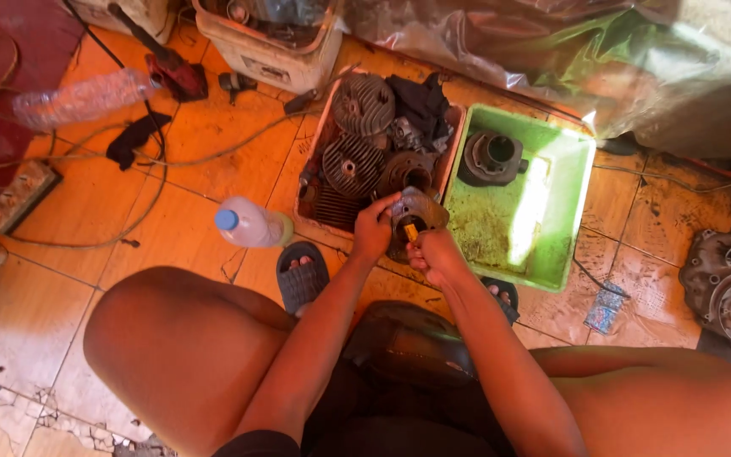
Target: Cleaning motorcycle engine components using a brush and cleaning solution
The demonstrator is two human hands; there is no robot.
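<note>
- Nearest the camera, bare knees frame the view; the person squats on an orange tiled floor [213, 169], a sandalled foot [301, 275] showing between the legs.
- The left hand [374, 230] is closed around the left edge of a dark metal engine part [416, 211], steadying it just above the floor.
- The right hand [435, 254] pinches a small yellow-handled tool [411, 231], its tip in the part's round opening; what kind of tool it is cannot be told.
- The engine part looks like cast metal: probably heavy for its size, rigid, and greasy enough to slip. Gripping its outer rim, as the left hand does, seems the surest hold; any thin fins would be the places to avoid.
- Just left of the foot lies a plastic bottle with a blue cap [251, 224].
- Beyond the hands, a red tray [454, 140] holds finned cylinder heads [363, 103] and a dark rag.
- Beside it, a green tub [552, 211] holds one grey cylinder [491, 157].
- Farther off lie cables, an empty clear bottle [82, 97], a white crate [272, 51] and crumpled plastic sheeting [594, 59].
</note>
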